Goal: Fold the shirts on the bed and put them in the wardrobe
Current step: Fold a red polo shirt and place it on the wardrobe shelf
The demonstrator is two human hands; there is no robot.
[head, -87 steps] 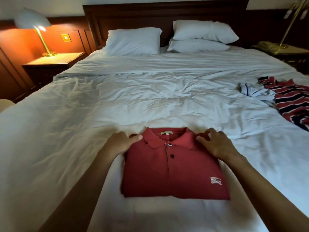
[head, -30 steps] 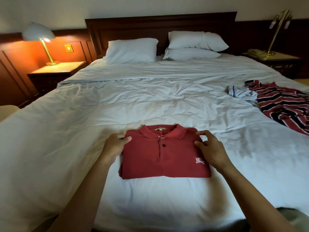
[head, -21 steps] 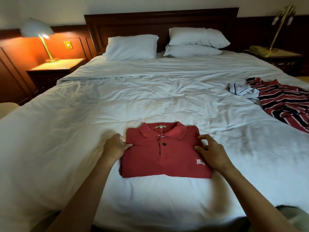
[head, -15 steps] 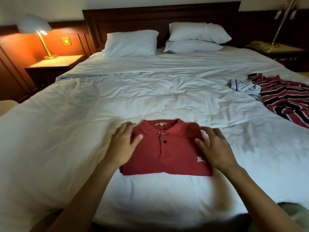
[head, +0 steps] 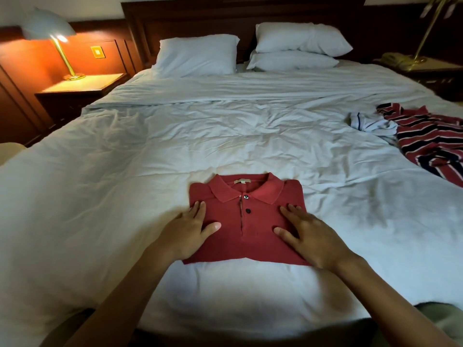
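A folded red polo shirt [head: 246,221] lies collar-up near the foot of the white bed [head: 225,136]. My left hand [head: 189,230] rests flat on the shirt's left side, fingers straight. On the right side my right hand [head: 309,235] lies flat as well, covering the chest logo. A red, navy and white striped shirt [head: 433,141] lies unfolded at the bed's right edge, with a crumpled white garment [head: 370,123] beside it.
Three white pillows [head: 198,55] lean on the dark headboard. A lit lamp [head: 53,33] stands on the left nightstand [head: 80,87]. On the right nightstand [head: 431,70] are a brass lamp and a telephone. No wardrobe is in view.
Both hands left the shirt's upper corners, moved onto its front and slid down toward me, flat. The shirt stays in place, folded.
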